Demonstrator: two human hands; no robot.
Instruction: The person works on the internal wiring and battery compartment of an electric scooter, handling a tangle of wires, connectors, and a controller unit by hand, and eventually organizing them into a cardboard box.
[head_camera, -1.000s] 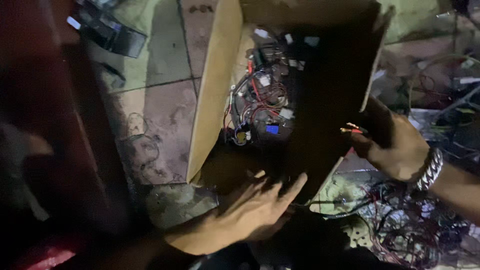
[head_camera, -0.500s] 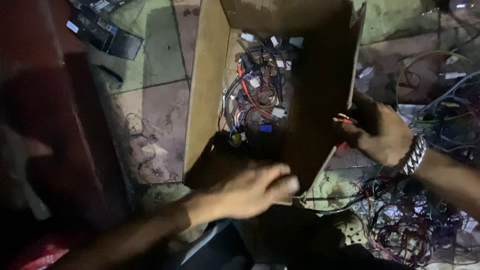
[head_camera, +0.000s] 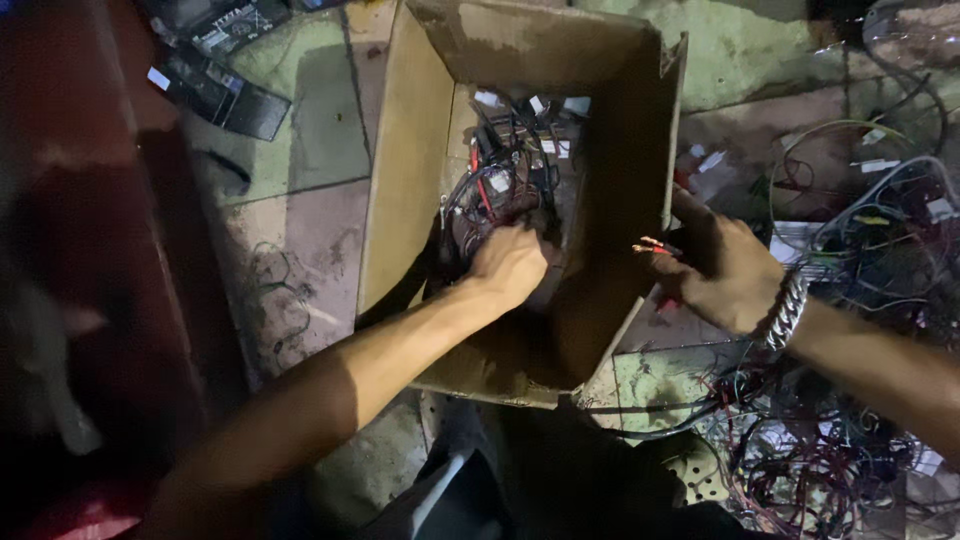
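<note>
Inside, left hand (head_camera: 508, 262) on tangled wires (head_camera: 500, 185).

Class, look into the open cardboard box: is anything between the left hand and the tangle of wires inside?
Nothing visible: the left hand is already on the tangle of wires inside the open cardboard box.

Left hand (head_camera: 510, 262) now inside box (head_camera: 410, 180)

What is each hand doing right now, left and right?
Left hand: closed, down in the cardboard box, on the wire bundle.
Right hand: on the box's outer wall, pinching thin red wires.
</note>
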